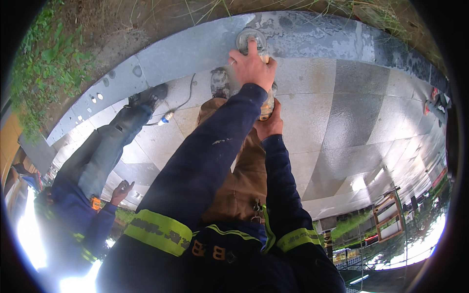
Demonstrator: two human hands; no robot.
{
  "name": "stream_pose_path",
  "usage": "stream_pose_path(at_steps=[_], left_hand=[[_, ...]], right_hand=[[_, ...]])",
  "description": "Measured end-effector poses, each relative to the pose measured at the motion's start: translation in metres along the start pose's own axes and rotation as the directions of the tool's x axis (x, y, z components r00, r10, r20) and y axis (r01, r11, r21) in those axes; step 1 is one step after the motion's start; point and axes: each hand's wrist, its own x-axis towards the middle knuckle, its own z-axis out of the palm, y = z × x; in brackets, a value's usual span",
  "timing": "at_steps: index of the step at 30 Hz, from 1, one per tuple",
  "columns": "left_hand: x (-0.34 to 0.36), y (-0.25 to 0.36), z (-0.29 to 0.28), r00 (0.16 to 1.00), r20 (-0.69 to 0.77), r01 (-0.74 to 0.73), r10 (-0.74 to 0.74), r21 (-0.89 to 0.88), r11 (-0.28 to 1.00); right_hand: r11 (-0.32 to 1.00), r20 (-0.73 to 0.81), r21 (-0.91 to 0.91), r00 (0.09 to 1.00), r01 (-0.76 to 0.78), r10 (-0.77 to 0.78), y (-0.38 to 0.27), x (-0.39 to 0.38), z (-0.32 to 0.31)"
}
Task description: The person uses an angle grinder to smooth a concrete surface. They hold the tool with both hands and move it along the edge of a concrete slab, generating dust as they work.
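Observation:
A handheld power tool, apparently an angle grinder (267,108), lies lengthwise away from me, its round grey head over the pale stone kerb (188,51). My left hand (252,67) presses down on the front of it, one finger stretched across the round head and the others curled at its sides. Nearer to me, my right hand (270,124) is wrapped round the yellowish rear body. Both hands and the left sleeve cover most of the tool. Dark wet patches mark the kerb to the right of the head.
Wet paving slabs (305,117) spread out below the kerb. A cable with a blue-and-white connector (167,117) lies left of my shoe (220,82). Another person (110,146) stands at left, a hand hanging free. Soil and green plants (44,73) border the kerb's far side.

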Motion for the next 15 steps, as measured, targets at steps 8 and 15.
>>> stream_pose_path(at_steps=[8,15], left_hand=[[-0.0003,0.0002,-0.0001,0.999,0.006,0.049,-0.049,-0.005,0.999],[0.0031,0.0057,0.0002,1.000,-0.024,0.004,-0.004,0.011,1.000]], right_hand=[[1.000,0.064,-0.005,0.998,-0.026,0.027,0.0009,0.0034,-0.0015],[0.999,0.100,-0.041,0.995,0.000,0.004,0.0006,0.0086,-0.0015]])
